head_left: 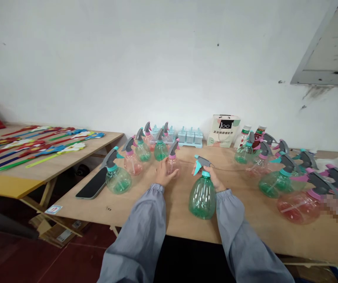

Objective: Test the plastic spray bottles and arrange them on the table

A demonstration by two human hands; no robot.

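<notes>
My right hand is closed round the neck of a green spray bottle with a grey and turquoise head, which stands upright near the front of the table. To its left, my left hand is on a pink spray bottle, thumb and fingers around its body. Two green bottles and several pink ones stand beside and behind my left hand, among them a pink bottle. At the left a clear green bottle stands by a phone.
More spray bottles crowd the table's right side. Along the wall stand light blue moulds, a printed box and two labelled bottles. A second table at the left holds colourful hand-shaped sticks.
</notes>
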